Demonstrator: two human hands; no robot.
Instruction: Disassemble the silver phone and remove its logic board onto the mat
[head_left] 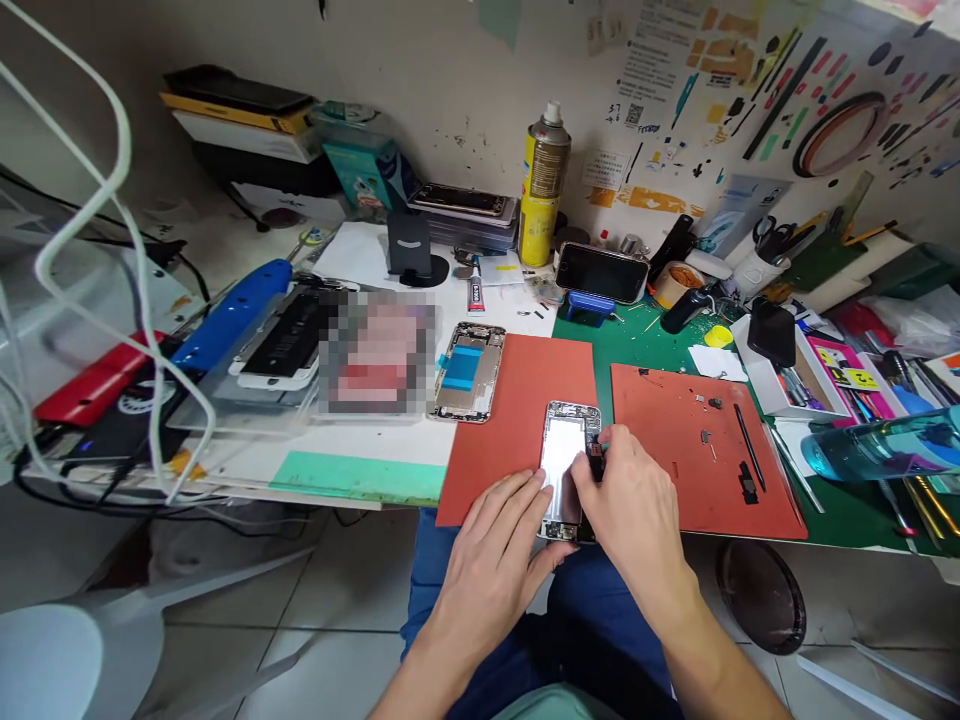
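An opened smartphone with a shiny silver inner plate lies near the front edge of an orange-red mat. My left hand steadies it, with fingers over its left edge and the thumb at its bottom end. At the phone's right side, my right hand has thumb and fingers closed around a small black part; fingers partly cover it. Whether that part is still joined to the phone I cannot tell. Beyond my left hand rests a second phone housing with blue tape strips.
A second orange-red mat on the right carries small parts and a black pen-like tool. Behind stand a propped phone and a yellow spray can. A clear bottle lies at right; white cables hang at left.
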